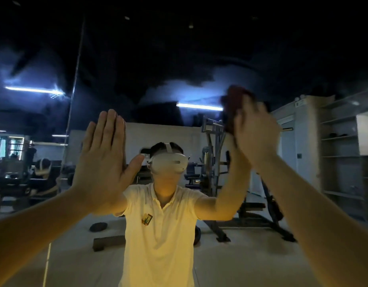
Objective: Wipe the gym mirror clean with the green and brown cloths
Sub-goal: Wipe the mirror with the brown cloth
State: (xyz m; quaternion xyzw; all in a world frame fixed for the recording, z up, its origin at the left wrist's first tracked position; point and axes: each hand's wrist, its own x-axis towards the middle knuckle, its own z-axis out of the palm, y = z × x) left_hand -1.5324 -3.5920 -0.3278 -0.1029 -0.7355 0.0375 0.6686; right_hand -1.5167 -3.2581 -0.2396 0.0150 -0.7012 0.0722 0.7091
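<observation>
Brown cloth on the gym mirror, one palm braced flat

My right hand [255,133] is blurred, its fingers closed on the bunched brown cloth [233,104], which pokes out above and left of the fingertips, against the gym mirror [158,59]. My left hand [102,160], well left of that grip and lower, lies flat on the glass, fingers straight and together, thumb out, holding nothing. Between the hands the reflection shows a white headset [168,164].

Dark ceiling [179,48], tube lights [198,106], weight machine [214,162], shelving [340,154], pale floor [241,262].
</observation>
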